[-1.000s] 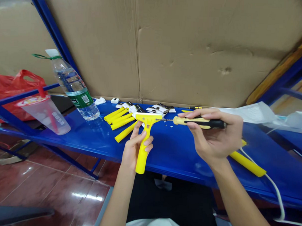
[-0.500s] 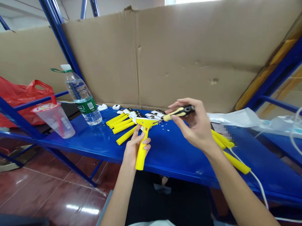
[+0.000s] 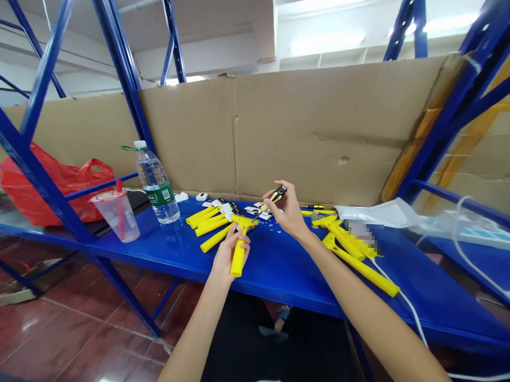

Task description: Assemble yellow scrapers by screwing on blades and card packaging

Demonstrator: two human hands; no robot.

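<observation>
My left hand (image 3: 228, 252) is wrapped round the handle of a yellow scraper (image 3: 238, 258), its wide head pointing away from me. In my right hand (image 3: 288, 214) is a screwdriver (image 3: 273, 198) with a black and pale yellow handle. The screwdriver's shaft slants down to the right end of the scraper's head; whether its tip sits in a screw is too small to tell. Several more yellow scrapers (image 3: 213, 226) with black and white cards lie just beyond my left hand. Small white bits (image 3: 272, 225) are scattered on the blue table beside the head.
Several yellow scraper handles (image 3: 367, 269) lie at the right, near a white cable (image 3: 416, 319). A water bottle (image 3: 157, 189), a plastic cup (image 3: 118, 216) and a red bag (image 3: 54, 185) stand at the left. A cardboard wall (image 3: 291, 130) closes off the back of the blue table (image 3: 285, 277).
The head camera has tilted up and shows more of the room. The screwdriver has turned steeper, its shaft still at the scraper's right end. Both hands keep their holds.
</observation>
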